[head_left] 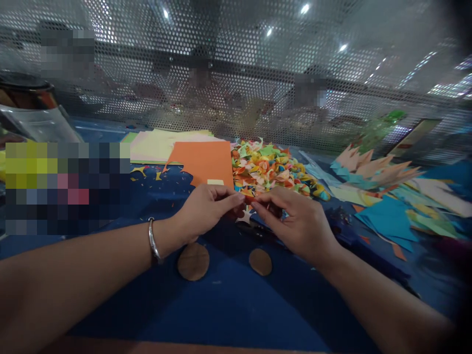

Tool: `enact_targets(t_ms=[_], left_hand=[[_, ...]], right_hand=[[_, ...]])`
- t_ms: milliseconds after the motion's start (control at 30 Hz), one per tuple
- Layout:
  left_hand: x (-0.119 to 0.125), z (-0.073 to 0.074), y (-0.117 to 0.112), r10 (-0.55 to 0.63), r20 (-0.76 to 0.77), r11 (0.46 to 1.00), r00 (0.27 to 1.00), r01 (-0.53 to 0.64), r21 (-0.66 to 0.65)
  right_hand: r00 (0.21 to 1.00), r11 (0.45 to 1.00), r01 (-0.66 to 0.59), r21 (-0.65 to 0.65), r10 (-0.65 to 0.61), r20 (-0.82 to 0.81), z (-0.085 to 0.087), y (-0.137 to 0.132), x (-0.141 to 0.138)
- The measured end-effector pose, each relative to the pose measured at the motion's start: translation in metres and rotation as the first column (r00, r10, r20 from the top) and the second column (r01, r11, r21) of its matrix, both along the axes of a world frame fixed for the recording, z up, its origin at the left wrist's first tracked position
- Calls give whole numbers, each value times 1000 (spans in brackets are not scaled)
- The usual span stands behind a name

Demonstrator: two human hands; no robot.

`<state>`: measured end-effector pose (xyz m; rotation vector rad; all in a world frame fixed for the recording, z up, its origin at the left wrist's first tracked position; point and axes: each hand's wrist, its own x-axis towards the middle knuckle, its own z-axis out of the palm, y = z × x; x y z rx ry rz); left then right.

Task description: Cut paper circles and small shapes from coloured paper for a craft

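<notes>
Between the fingertips of both hands is a small orange piece of paper. My left hand, with a silver bangle on its wrist, pinches one end. The other end is pinched by my right hand. Just behind the left hand lies an orange sheet of paper with a scalloped cut along its left edge. A heap of small folded paper pieces in many colours spreads beyond the right hand. Two brown discs, a larger disc and a smaller disc, lie below the hands on the blue table.
Pale paper sheets are stacked at the back. On the right are pointed folded-paper shapes, blue paper and a dark blue tool, possibly a glue gun. A perforated metal screen rises behind. A clear container stands left.
</notes>
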<state>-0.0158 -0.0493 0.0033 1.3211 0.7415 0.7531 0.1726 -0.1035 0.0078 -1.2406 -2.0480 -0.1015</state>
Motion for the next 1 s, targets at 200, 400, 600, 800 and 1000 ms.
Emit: enact_targets(t_ms=[200,400,600,800,1000], left_hand=[[1,1,-4,24,37,997,999,-21,-80],[2,1,-5,50,104,986,993,-32,-165],[2,1,-4,108,149,977,983,-77,-200],[3,4,-1,134,147,971,980,-99,-218],[2,6,0,99,139,979,985,-71,-192]], right_hand=[[994,998,-10,57,3,110,-1,-2,-2],[991,999,-14,51,7,135,-4,-1,-5],[994,999,-22,34,18,111,-7,-1,-5],[997,1000,6,-6,-5,79,-1,-4,-5],[999,1000,-15,-14,16,50,1,-6,-4]])
